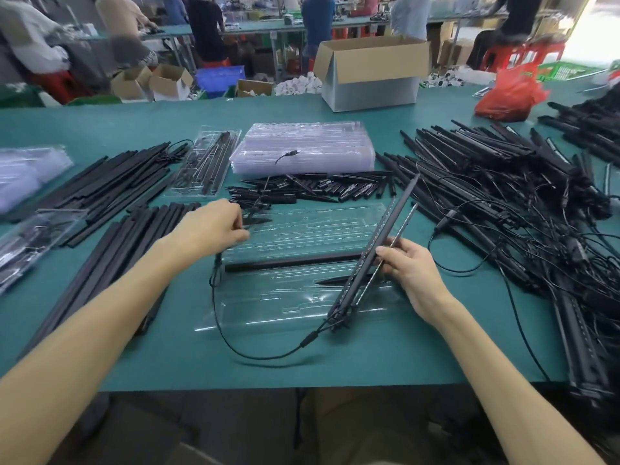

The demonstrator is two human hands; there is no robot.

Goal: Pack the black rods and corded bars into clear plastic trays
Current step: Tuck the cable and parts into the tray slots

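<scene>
Two corded bars lie side by side in the right grip, whose thumb and curled fingers pinch them about midway. Their lower ends rest at the near edge of the clear tray, and their tips tilt up and away beyond the grip. From those lower ends a black cord loops over the green tabletop toward the person, then climbs to the left grip, whose fingers are curled, seemingly round it, at the tray's left end. Between the two grips a black rod lies lengthwise in the tray. Just beyond the left grip sits a heap of short black spikes, and beyond that a stack of empty trays. Left of the left grip lie rows of loose rods; right of the right grip sprawls a tangled pile of bars. Farthest off stands an open cardboard box.
</scene>
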